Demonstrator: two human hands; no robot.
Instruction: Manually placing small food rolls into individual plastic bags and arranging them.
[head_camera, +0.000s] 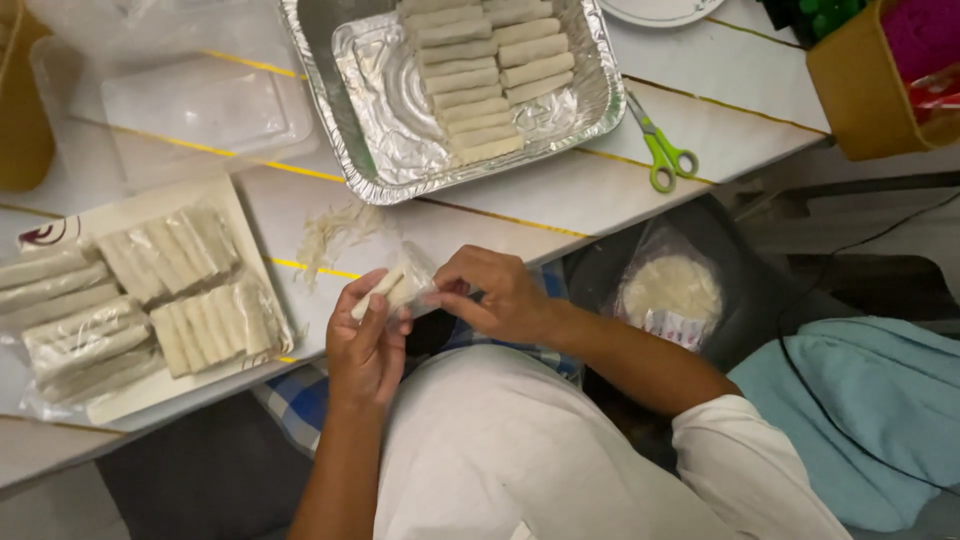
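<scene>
Left hand (365, 345) and right hand (500, 295) both pinch plastic-wrapped roll (395, 290) above table edge (500, 215) — foil tray (340, 120) at 12 o'clock, wrapped packs (190, 300) at 9 o'clock.

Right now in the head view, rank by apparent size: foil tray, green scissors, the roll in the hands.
1. foil tray, by far the largest.
2. green scissors.
3. roll, though it sits nearer the camera and the left hand partly hides it, so 2 versus 3 is unsure.
</scene>
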